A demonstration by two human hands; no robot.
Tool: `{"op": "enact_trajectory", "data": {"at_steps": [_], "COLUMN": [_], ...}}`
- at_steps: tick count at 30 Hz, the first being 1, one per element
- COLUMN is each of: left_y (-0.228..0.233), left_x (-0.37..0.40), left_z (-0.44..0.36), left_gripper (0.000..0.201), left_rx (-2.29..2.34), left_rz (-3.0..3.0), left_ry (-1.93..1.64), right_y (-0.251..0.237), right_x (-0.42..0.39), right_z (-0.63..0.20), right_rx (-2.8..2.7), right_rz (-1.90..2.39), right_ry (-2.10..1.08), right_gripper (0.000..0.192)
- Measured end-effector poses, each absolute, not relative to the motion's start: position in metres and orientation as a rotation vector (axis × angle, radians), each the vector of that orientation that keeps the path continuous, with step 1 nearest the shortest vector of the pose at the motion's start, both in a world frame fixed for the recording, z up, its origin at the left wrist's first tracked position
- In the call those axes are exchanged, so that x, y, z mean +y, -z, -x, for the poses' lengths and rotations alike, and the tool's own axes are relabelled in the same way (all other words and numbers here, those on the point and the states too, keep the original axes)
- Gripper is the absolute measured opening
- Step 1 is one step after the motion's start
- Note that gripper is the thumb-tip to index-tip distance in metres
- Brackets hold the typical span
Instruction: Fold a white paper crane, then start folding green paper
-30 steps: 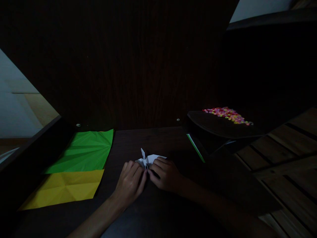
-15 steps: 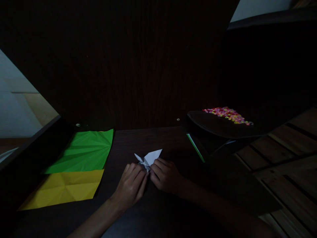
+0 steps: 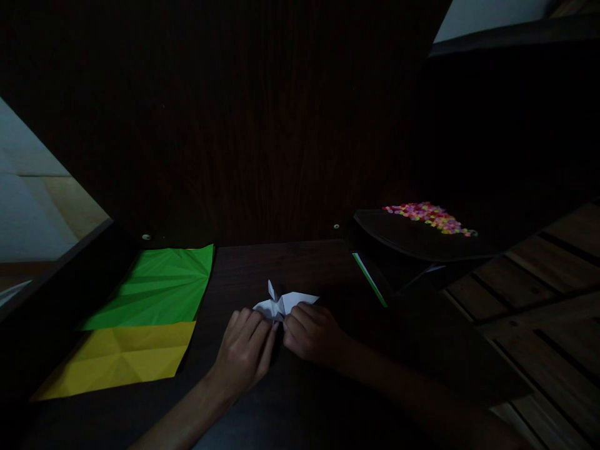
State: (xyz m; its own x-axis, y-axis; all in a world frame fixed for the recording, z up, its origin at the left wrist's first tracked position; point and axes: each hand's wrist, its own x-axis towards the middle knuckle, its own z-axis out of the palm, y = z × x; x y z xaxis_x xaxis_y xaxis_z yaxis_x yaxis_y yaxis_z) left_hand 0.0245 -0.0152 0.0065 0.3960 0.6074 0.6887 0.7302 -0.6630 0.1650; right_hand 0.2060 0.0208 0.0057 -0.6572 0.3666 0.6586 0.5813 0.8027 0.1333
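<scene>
Left hand (image 3: 244,345) and right hand (image 3: 313,332) side by side, fingers pinched closed on the near edge of a folded white paper (image 3: 297,303), mid-bench (image 3: 281,261). Creases bunch at its centre; pointed flaps spread left and right. Farther back, a slim spike tilts up. Gripped part hidden from me.

Looks like a home, prob. a hobby spot; can't tell which rm. I'm at a dk wood-grain tabletop (image 3: 281,255) w/ a tall dk panel (image 3: 262,125) behind it, upper ctr, household-type furniture. Pale wall (image 3: 28,147) at far L, slatted wood (image 3: 548,300) lower R. Light's v. dim. Craft bits fit: creased green sheet (image 3: 159,281) & yellow sheet (image 3: 122,356) on L, my white folded paper (image 3: 296,301) lower ctr, colourful small pcs (image 3: 429,215) on a rounded dk ledge (image 3: 394,231), R of ctr.
</scene>
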Motion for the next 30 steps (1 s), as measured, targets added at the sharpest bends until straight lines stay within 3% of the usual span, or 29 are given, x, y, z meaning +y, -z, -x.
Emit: {"op": "enact_trajectory", "data": {"at_steps": [8, 14, 21, 26, 30], "left_y": [-0.008, -0.015, -0.018, -0.012, -0.007], "left_x": [-0.013, -0.016, -0.005, 0.002, 0.003], "left_z": [-0.026, -0.022, 0.005, 0.007, 0.002], "left_gripper": [0.021, 0.014, 0.004, 0.029, 0.023], "left_rx": [-1.196, -1.179, -1.48, -1.622, -1.588], "left_rz": [2.457, 2.423, 2.358, 2.571, 2.765], "left_ry": [1.104, 1.209, 1.405, 1.383, 1.372], "right_y": [-0.004, -0.008, -0.016, -0.016, -0.012], "right_x": [0.018, 0.026, 0.047, 0.054, 0.056], "right_z": [-0.204, -0.208, -0.228, -0.235, -0.235], "right_rx": [-2.324, -2.359, -2.507, -2.598, -2.624], "right_rz": [0.733, 0.782, 0.83, 0.839, 0.838], "right_ry": [0.456, 0.33, 0.197, 0.005, -0.203], "right_gripper": [0.025, 0.023, 0.013, 0.013, 0.017]}}
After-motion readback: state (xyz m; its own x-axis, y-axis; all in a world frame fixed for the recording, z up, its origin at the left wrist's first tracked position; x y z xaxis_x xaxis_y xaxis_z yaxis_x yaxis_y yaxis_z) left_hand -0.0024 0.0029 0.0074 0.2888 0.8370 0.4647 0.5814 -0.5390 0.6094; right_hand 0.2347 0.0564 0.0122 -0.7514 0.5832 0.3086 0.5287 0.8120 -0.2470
